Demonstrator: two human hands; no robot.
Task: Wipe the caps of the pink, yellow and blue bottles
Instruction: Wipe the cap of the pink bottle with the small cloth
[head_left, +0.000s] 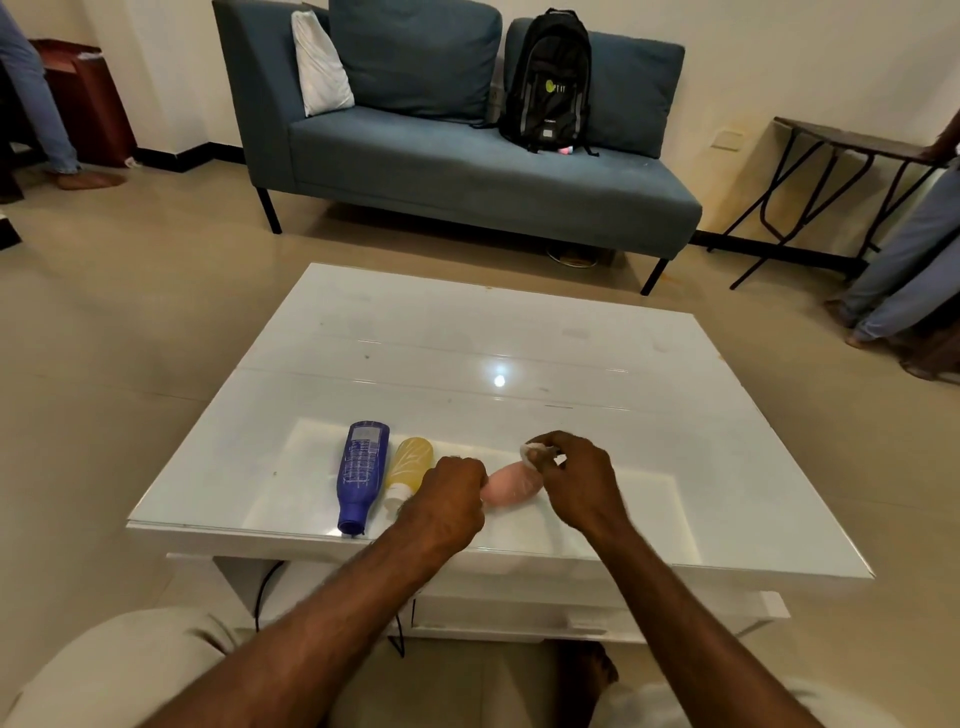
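Observation:
Three bottles lie on their sides near the front of the white glass-topped table (519, 332). The blue bottle (362, 473) is leftmost, its blue cap pointing toward me. Beside it lies the yellow bottle (410, 465) with a white cap. The pink bottle (511, 486) lies to the right, and my left hand (449, 499) grips its near end, hiding the cap. My right hand (576, 478) pinches a small white wipe (532, 453) just above the pink bottle's far end.
A blue sofa (467, 156) with cushions and a black backpack (548, 78) stands behind the table. A folding side table (857, 150) is at the right wall. People's legs (904, 270) show at the right and the far left.

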